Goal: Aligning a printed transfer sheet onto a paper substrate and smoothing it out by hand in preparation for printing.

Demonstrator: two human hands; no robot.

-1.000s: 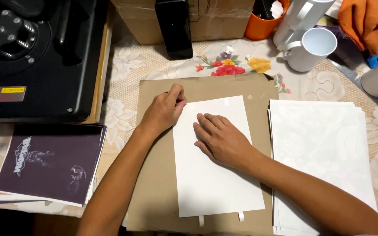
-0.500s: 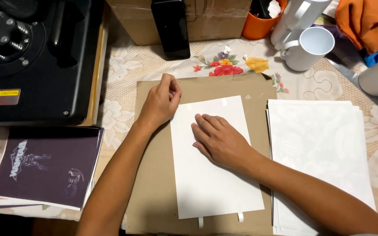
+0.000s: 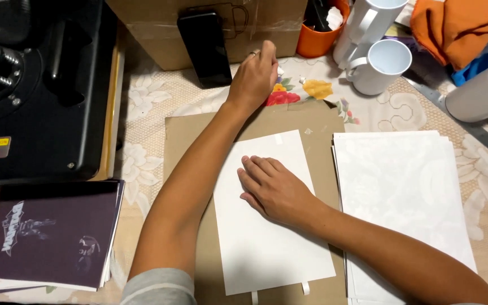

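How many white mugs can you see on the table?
3. One tall white ceramic mug stands at the top beside the orange cup. One open white ceramic mug sits just below it. One white ceramic mug lies at the right edge, partly cut off. More may be hidden.

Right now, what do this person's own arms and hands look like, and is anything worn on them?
Both forearms are bare. A grey sleeve covers the left upper arm. The left hand wears a thin ring on one finger. The right hand shows no ring, watch or glove.
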